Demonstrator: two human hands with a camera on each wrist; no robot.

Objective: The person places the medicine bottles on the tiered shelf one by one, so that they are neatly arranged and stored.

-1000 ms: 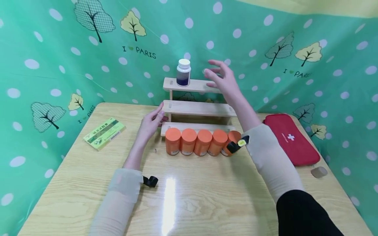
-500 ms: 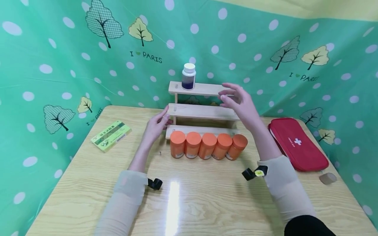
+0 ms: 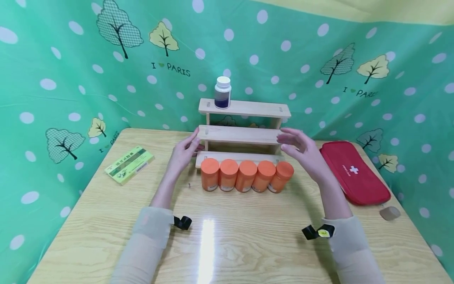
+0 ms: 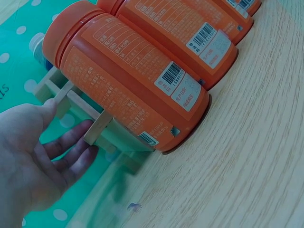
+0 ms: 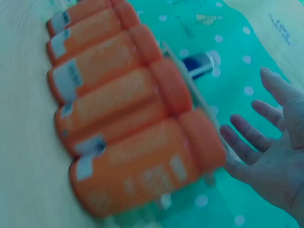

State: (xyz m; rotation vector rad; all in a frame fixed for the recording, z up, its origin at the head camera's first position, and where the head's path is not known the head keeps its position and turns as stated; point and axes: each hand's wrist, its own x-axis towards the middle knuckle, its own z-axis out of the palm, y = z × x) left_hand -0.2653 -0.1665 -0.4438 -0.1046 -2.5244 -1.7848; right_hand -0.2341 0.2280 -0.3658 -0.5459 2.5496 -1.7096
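Note:
A three-tier wooden shelf rack [image 3: 244, 134] stands at the back of the table. My left hand [image 3: 183, 154] rests at its left end; in the left wrist view, thumb and loosely bent fingers touch the tier ends without wrapping round them. With spread, slightly bent fingers, my right hand [image 3: 301, 152] hovers at the right end of the middle tier, holding nothing. On the top tier's left part stands a white-capped bottle [image 3: 222, 93] with a dark blue lower label. Several orange canisters [image 3: 247, 176] line up upright before the bottom tier, hiding part of it.
At the left lies a yellow-green medicine box [image 3: 129, 165]. On the right are a red first-aid pouch [image 3: 358, 175] and a small grey-brown cylindrical object [image 3: 390, 213]. A green patterned cloth [image 3: 269, 51] hangs close behind the rack and along both sides.
My right hand has come down from beside the top tier to the right end of the middle tier. The left hand keeps its place at the rack, and the head view has shifted slightly.

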